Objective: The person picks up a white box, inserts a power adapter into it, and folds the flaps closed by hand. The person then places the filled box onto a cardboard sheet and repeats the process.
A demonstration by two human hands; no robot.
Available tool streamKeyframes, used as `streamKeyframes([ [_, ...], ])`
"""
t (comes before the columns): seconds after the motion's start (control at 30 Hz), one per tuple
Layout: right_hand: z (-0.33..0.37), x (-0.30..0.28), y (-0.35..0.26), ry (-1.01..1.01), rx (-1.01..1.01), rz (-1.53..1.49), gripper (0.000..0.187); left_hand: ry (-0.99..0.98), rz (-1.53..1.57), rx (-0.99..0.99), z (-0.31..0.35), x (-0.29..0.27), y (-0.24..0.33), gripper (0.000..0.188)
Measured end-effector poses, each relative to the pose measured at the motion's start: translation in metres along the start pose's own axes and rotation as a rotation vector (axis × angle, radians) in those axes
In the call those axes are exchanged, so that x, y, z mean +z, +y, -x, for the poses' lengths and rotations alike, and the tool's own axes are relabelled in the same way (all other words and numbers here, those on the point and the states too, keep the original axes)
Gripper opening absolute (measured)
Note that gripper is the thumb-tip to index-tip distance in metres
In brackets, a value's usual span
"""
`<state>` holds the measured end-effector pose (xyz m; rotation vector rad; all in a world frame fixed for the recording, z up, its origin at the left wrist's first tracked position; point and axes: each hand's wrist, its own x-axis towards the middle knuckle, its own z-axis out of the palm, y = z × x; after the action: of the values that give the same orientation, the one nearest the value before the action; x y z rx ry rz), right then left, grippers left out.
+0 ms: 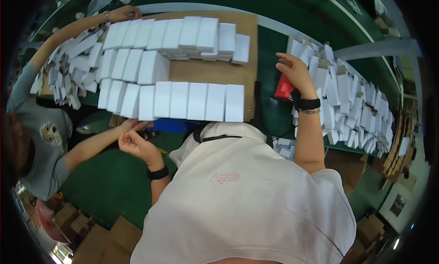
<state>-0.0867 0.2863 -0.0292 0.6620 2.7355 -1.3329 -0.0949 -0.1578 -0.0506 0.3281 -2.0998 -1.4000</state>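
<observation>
My left hand (139, 148) is in front of the near row of boxes at the left, its fingers curled in with nothing visible in them. Close by is the co-worker's hand (132, 125). My right hand (296, 72) reaches out at the right, fingers stretched and apart, holding nothing. It is over a red object (283, 87), partly hidden, at the edge of a heap of small white boxes (350, 97). Between my hands, white boxes stand in rows on a brown cardboard sheet (212, 72); the near row (196, 101) runs along its front edge.
The co-worker (39, 140) sits at the left, with one arm stretched to the far row (160, 35). Another heap of white boxes (75, 69) lies beside that arm. Flattened cardboard (398, 145) stands at the far right, and brown cartons (107, 241) lie at lower left.
</observation>
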Motion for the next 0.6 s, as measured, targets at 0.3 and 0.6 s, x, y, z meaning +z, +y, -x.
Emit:
streamKeyframes([
  [0.3,-0.035,-0.025,0.047,0.329,0.133,0.667,0.032,-0.124,-0.019,-0.065,0.001,0.027,0.014,0.033],
  [0.6,-0.03,-0.003,-0.019,0.113,-0.045,0.341,0.036,0.288,0.403,-0.409,0.004,0.017,-0.065,0.04],
])
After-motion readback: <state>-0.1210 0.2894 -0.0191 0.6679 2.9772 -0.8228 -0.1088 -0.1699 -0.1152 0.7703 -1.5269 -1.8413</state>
